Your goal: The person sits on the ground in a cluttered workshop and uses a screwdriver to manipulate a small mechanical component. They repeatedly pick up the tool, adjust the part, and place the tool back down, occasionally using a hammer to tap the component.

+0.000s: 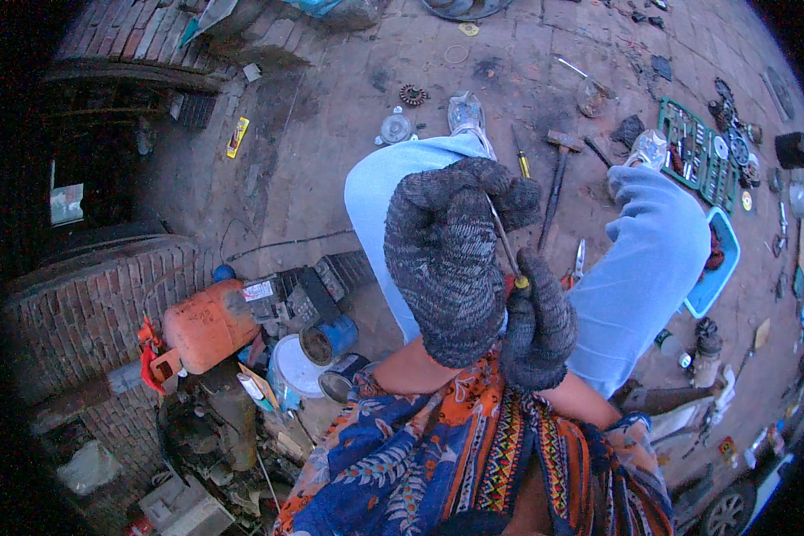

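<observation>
Both my hands wear dark grey knitted gloves and are close together above my lap. My right hand (pixel 539 321) grips a screwdriver (pixel 504 241) near its yellow collar; most of the handle is hidden by the glove. The metal shaft slants up and left into the curled fingers of my left hand (pixel 445 261). The tip is covered there, and I cannot see whether anything else lies inside that glove. Beyond my hands, on the ground between my feet, lie a yellow-handled screwdriver (pixel 523 163) and a hammer (pixel 557 177). Pliers (pixel 579 258) with red handles show beside my right leg.
A round metal motor cover (pixel 396 128) and a toothed ring (pixel 413 94) lie near my left foot. On the right are an open green socket set (pixel 697 151) and a blue plastic tray (pixel 729 268). An orange gas cylinder (pixel 211 325) and paint cans (pixel 328 338) crowd the left.
</observation>
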The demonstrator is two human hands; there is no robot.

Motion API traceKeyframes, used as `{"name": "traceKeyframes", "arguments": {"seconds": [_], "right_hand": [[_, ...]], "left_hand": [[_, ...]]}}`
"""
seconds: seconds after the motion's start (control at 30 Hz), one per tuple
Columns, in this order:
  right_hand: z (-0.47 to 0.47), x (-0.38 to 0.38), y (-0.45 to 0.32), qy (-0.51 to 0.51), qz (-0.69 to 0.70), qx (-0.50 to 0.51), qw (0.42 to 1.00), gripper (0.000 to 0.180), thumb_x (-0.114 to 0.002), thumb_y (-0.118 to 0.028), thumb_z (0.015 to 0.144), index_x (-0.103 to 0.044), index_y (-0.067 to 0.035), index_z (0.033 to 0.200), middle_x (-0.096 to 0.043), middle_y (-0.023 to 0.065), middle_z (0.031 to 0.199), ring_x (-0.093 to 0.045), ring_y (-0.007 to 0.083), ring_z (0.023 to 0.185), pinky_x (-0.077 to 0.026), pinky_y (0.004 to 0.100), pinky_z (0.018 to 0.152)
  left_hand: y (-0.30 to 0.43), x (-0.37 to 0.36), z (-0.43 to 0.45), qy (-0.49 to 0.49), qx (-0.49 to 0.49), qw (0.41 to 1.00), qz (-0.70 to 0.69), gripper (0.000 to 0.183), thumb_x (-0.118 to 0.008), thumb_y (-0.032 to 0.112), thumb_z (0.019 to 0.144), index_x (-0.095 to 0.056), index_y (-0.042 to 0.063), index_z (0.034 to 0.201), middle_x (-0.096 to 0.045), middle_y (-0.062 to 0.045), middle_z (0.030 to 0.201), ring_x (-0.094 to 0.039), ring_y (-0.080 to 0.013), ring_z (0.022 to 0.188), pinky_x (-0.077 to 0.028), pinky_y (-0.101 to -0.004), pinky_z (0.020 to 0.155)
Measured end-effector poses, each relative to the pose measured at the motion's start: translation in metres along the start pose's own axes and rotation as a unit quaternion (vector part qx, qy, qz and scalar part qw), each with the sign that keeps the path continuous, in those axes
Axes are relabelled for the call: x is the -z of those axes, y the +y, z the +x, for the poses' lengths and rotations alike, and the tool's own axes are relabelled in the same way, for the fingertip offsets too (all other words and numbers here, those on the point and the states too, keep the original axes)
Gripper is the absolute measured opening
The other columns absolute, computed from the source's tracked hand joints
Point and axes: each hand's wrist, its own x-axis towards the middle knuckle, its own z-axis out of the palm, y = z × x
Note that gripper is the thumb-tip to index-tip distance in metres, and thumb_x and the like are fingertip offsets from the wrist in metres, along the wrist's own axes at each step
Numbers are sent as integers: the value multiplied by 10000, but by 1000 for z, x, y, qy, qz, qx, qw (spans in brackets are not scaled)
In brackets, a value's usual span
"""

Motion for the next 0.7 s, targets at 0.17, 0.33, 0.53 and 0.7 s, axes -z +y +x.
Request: {"name": "traceKeyframes", "arguments": {"seconds": [0.17, 0.33, 0.53, 0.7], "right_hand": [[6, -1, 1, 5, -47, 28, 999, 445, -568, 9, 715, -536, -28, 1158, -604, 179, 1000, -600, 320, 834, -478, 389, 709], [7, 10, 7, -38, -118, 35, 992, 418, -538, -9, 750, -527, -1, 1167, -605, 185, 1015, -598, 317, 796, -472, 380, 702], [15, 17, 4, -62, -174, 7, 983, 425, -553, -29, 737, -532, -11, 1161, -613, 172, 977, -586, 313, 739, -463, 387, 636], [17, 14, 15, -39, -148, 35, 988, 407, -532, -27, 755, -530, -14, 1162, -607, 173, 1017, -602, 308, 800, -469, 380, 702]], "left_hand": [[3, -1, 2, 3, -17, 1000, -3, 103, -538, 87, 871, -545, 8, 936, -613, -109, 882, -613, -209, 742, -530, -356, 697], [12, -5, 5, 29, 37, 998, 42, 103, -543, 86, 868, -545, 3, 930, -613, -108, 880, -612, -200, 739, -529, -341, 702], [6, 0, 11, 2, 34, 998, 53, 120, -549, 93, 862, -545, -4, 934, -615, -110, 874, -614, -188, 750, -525, -328, 703], [4, -1, 11, 13, 34, 999, 32, 116, -546, 93, 862, -536, -2, 927, -612, -115, 878, -619, -198, 779, -525, -335, 707]]}}
